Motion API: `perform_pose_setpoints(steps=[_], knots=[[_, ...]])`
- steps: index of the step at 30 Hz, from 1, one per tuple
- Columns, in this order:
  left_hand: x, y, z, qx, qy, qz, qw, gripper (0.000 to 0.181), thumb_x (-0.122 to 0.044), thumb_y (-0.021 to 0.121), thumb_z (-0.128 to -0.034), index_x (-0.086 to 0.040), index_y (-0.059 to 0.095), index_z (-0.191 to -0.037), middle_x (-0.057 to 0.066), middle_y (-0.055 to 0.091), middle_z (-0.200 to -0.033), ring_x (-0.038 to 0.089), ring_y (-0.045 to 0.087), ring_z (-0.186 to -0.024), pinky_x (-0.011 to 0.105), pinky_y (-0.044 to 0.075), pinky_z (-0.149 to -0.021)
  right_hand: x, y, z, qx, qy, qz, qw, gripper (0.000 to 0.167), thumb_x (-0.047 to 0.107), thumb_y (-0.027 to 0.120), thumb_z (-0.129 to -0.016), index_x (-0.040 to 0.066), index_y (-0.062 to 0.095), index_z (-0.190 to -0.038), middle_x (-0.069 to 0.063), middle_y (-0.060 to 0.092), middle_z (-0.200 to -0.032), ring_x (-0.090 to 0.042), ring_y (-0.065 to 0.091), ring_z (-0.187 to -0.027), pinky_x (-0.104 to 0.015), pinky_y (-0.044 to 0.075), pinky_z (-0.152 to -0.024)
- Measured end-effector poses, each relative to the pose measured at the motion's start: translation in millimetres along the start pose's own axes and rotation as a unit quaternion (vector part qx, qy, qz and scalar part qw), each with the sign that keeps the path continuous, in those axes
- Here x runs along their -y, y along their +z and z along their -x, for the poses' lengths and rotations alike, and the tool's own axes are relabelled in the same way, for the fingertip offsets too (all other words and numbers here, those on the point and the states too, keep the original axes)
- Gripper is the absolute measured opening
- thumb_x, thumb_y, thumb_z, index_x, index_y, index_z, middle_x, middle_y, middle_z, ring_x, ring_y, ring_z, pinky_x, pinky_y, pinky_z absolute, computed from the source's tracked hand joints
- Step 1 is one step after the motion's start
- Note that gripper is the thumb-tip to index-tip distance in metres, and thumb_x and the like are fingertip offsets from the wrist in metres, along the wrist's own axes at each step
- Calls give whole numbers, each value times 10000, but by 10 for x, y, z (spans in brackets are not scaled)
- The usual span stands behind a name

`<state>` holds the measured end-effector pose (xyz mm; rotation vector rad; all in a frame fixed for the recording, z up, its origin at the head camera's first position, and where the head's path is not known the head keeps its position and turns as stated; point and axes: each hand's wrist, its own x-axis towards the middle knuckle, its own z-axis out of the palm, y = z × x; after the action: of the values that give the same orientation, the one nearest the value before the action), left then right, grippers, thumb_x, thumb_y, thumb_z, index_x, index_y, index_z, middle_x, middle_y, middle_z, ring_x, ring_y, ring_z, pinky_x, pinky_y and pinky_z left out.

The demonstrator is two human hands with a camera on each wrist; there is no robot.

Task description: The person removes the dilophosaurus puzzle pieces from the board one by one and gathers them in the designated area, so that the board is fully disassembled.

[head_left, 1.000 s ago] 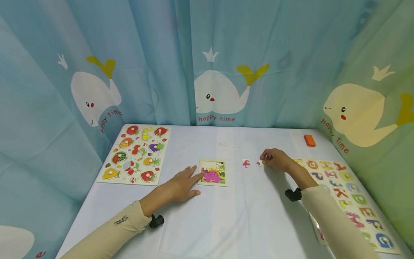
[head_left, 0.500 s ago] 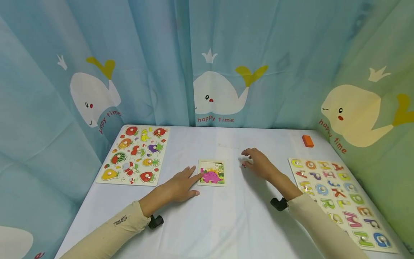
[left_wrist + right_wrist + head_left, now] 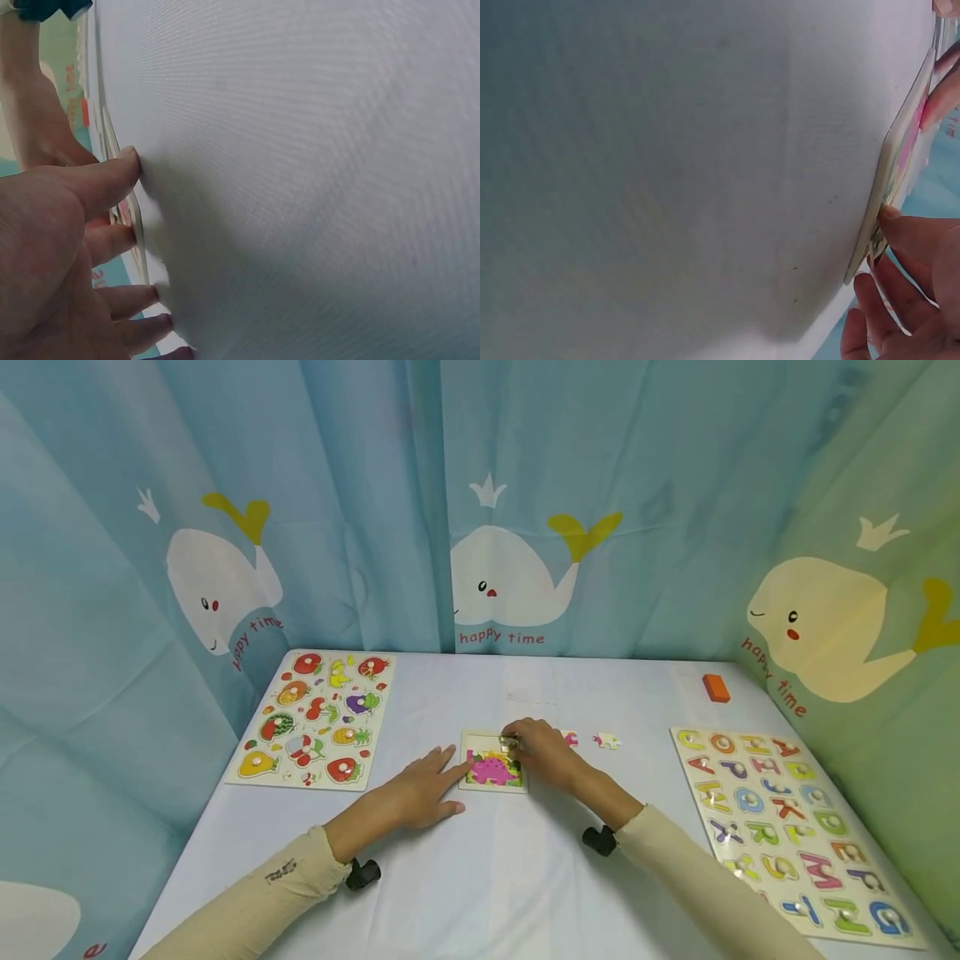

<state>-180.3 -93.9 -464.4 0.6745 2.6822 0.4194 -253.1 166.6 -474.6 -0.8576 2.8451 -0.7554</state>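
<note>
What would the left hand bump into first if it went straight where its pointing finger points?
The dinosaur puzzle. The left hand seems to touch its left side with that finger now. Past it, probably the right hand, though depth is hard to judge.

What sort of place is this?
Probably a curtained-off tabletop play or activity spot; the room beyond isn't visible. Cues: the whale-print curtain behind and on both sides, the white table, and children's puzzles on it, such as the dinosaur puzzle and letter board.
</note>
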Motion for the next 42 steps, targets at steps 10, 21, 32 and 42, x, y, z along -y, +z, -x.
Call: perform_pose_setpoints(steps=[10,21,32,42], knots=[[7,13,-7,-17,0,-142,9999,693,-441,643,-1048,-226,383,-1653,162,231,-1746,394,214,-1613,542,275,-1283,41,-1,3,-24,23,225,9997,339,105,725,-1007,71,652,-1336,-113,671,-1334,-339,583,-1295,-569,475,-1076],[13,19,-18,29,8,-99,9999,696,-431,641,-1052,-217,372,-1657,169,223,-1747,393,208,-1615,551,270,-1283,-1,9,24,-242,-147,-314,9991,287,25,700,-1004,56,657,-1287,-141,623,-1205,-292,634,-1131,-485,561,-1026],[17,31,-21,14,-5,-96,10000,705,-434,655,-1043,-215,379,-1654,164,227,-1747,385,210,-1616,540,270,-1285,-96,-451,27,-601,98,-1201,9909,174,30,659,-1033,38,711,-1199,-102,714,-1029,-249,681,-904,-293,560,-752],[8,25,-15,-15,-5,-83,10000,704,-432,658,-1041,-217,383,-1652,164,228,-1746,387,209,-1616,538,268,-1286,-755,-1160,340,-456,734,-766,9933,159,39,652,-1037,-16,706,-1176,-180,723,-1075,-305,688,-980,-256,541,-785]])
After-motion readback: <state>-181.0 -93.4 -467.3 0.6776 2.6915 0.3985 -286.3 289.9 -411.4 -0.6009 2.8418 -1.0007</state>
